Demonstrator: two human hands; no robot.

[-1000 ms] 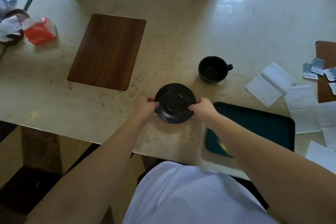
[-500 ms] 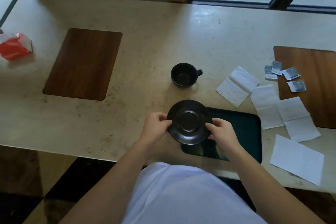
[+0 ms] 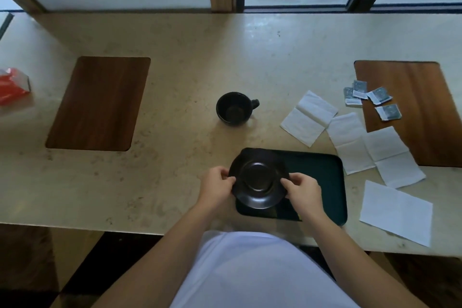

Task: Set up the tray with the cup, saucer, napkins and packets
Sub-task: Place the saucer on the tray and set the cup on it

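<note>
Now that the black saucer (image 3: 258,180) has been carried from the bare counter to above the left end of the dark green tray (image 3: 322,177), left hand (image 3: 217,186) and right hand (image 3: 303,189) pinch its opposite rims; the cup (image 3: 235,107), napkins (image 3: 308,117) and packets (image 3: 370,97) still wait on the counter.

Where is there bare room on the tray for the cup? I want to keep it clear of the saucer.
The dark green tray is bare on its right half, between the black saucer held over its left end and its right rim. Right of the tray is crowded: white napkins lie close together. The black cup stands alone on open counter.
</note>
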